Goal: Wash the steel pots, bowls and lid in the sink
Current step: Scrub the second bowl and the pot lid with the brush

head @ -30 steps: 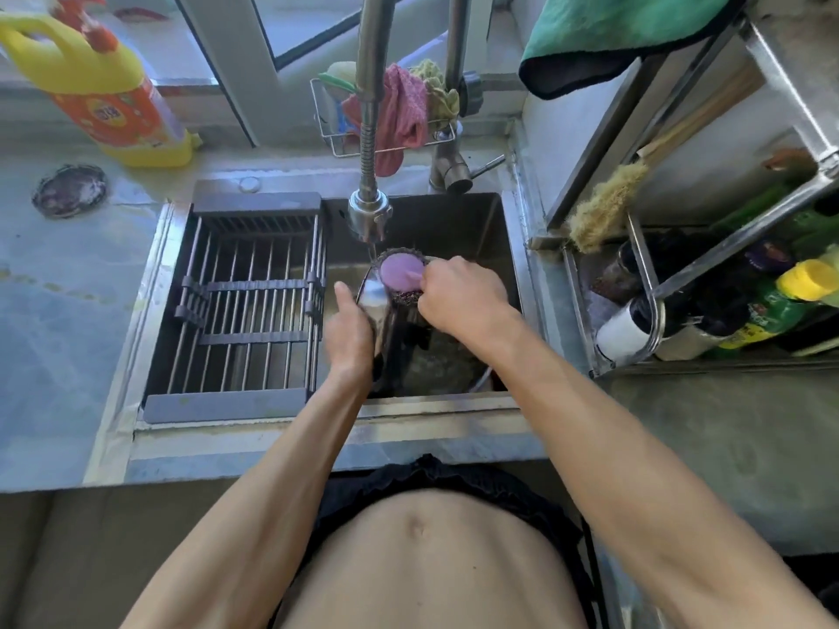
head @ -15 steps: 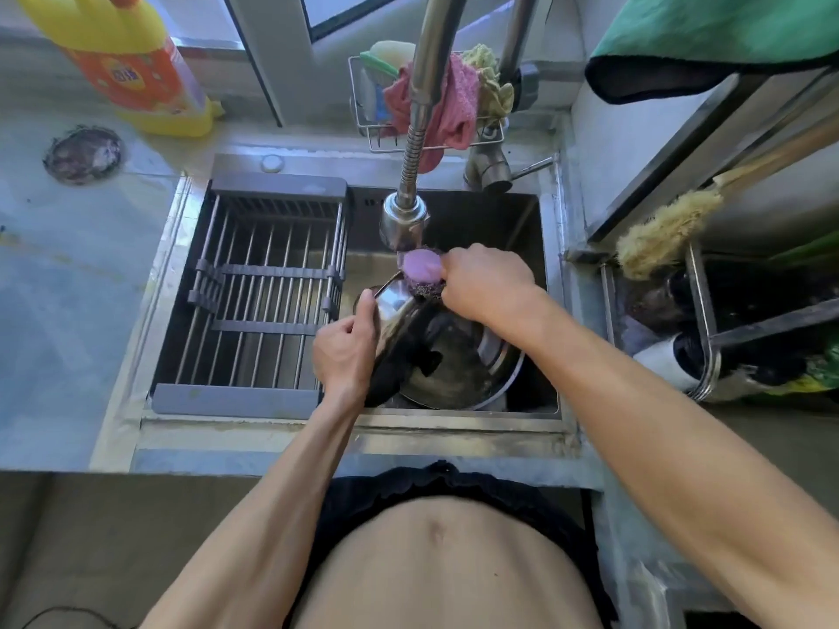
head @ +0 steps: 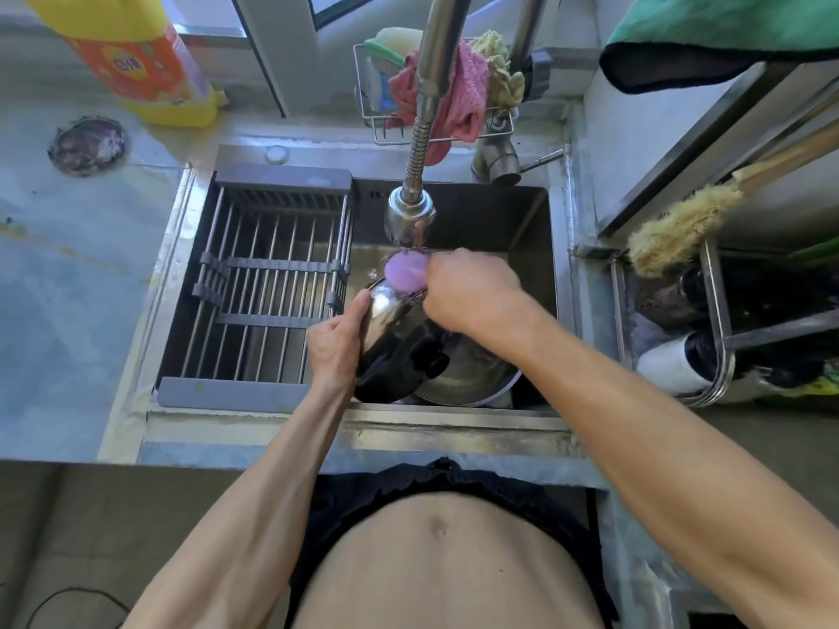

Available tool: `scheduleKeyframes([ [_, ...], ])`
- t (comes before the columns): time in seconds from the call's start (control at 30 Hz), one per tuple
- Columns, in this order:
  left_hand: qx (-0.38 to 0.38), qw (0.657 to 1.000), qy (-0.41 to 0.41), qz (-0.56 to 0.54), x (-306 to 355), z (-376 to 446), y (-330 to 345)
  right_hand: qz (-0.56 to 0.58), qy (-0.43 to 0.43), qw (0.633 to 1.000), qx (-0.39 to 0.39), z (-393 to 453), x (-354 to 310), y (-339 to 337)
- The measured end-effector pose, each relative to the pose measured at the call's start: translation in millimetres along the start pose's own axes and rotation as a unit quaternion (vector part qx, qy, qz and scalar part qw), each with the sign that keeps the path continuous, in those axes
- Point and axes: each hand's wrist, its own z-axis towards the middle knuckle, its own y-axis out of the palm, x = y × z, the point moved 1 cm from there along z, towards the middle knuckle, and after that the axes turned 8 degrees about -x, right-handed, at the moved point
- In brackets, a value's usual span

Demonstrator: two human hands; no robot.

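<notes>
Meanwhile, left hand (head: 335, 342) is gripping a tilted lid (head: 394, 338); right hand (head: 467, 290) is clutching a scrubber (head: 405, 273) under the faucet (head: 410, 215).

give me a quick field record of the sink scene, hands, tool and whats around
left hand: grips steel lid at its edge, lid tilted
right hand: grip on purple scrubber at lid's top edge
faucet head: right above scrubber
under lid: steel pot in sink
left of basin: drying rack
counter: yellow detergent bottle
</notes>
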Motion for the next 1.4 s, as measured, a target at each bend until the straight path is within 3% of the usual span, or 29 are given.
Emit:
scheduleKeyframes([
  [0.07, -0.007, 1.0, -0.014, -0.002, 1.0, 0.0, 5.6, 0.014, -0.016, 1.0, 0.002, -1.0, -0.7, 6.4],
  [0.2, -0.003, 0.999, -0.043, -0.034, 13.1, 1.7, 14.9, 0.04, 0.061, 0.997, 0.032, 0.5, 19.5, 5.5],
  [0.33, -0.007, 0.99, -0.079, -0.114, 23.9, 9.1, 27.0, -0.007, -0.067, 0.995, 0.077, -22.0, -22.4, 19.5],
  [0.4, -0.036, 0.984, -0.09, -0.151, 24.1, 5.9, 27.4, 0.022, -0.024, 0.996, 0.086, -11.5, -5.4, 11.5],
  [0.5, -0.051, 0.98, -0.091, -0.171, 23.7, 3.0, 22.2, 0.085, 0.066, 0.992, 0.066, 4.2, 29.6, -2.5],
  [0.67, -0.049, 0.982, -0.098, -0.153, 20.8, 9.1, 13.1, 0.055, -0.039, 0.996, 0.057, -8.4, -5.8, 10.4],
  [0.8, -0.055, 0.985, -0.088, -0.135, 23.7, 9.7, 5.6, 0.113, 0.056, 0.991, 0.037, 14.3, 24.1, -4.0],
  [0.97, -0.11, 0.971, -0.094, -0.19, 23.7, 16.7, -4.5, 0.167, 0.006, 0.985, 0.037, 10.7, 17.8, -2.6],
  [1.07, -0.121, 0.96, -0.105, -0.23, 19.5, 17.6, -10.0, 0.194, 0.071, 0.978, 0.02, 21.6, 46.3, -0.8],
  [1.4, -0.081, 0.927, -0.17, -0.325, 14.0, 23.4, -19.9, 0.374, 0.115, 0.92, -0.014, 11.3, 86.9, 57.0],
])
